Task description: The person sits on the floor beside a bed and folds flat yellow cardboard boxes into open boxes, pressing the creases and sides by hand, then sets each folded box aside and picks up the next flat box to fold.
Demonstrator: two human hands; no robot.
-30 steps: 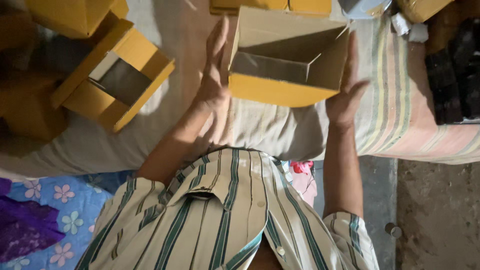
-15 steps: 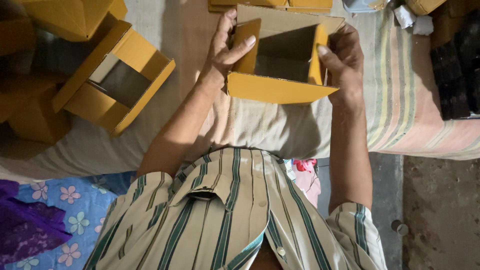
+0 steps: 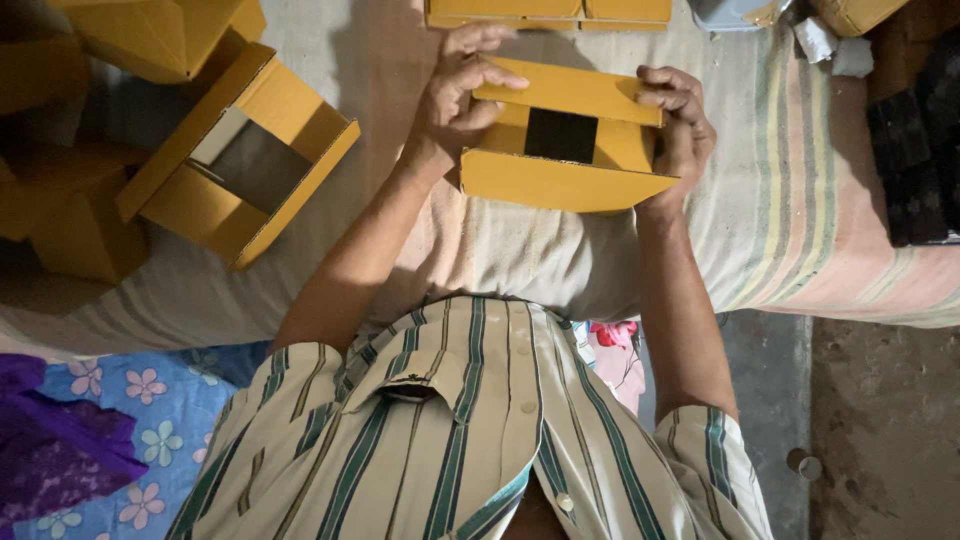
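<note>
Head view looked straight down over a striped shirt (image 3: 470, 440) onto a cloth-covered bed (image 3: 520, 260), whose near edge ran across the frame just above the person's chest, with a strip of bare floor (image 3: 880, 400) beyond it on the right and a blue flowered cloth (image 3: 150, 420) lower left. Open room lay mostly on the pale cloth between the forearms and toward the striped part of the cover on the right; the left side was crowded by an open yellow box (image 3: 240, 150) lying tilted, with more yellow boxes (image 3: 60, 200) heaped at the frame's edge, and flat yellow cartons (image 3: 548, 12) lined the far edge. Dark stacked items (image 3: 915, 150) filled the right margin. The small yellow box (image 3: 565, 150) was thin, smooth cardboard with crisp folds, a rectangular body, a flap folded over its top and a dark opening showing in the middle. It sat at the centre, near the far side of the bed, held between both hands. The left hand (image 3: 455, 100) gripped its left end, fingers curled over the top flap and thumb pressed on the side. The right hand (image 3: 680, 125) gripped the right end, fingertips laid on the flap's edge, palm behind the corner. Whether the box rested on the cloth or was lifted just off it could not be told.
</note>
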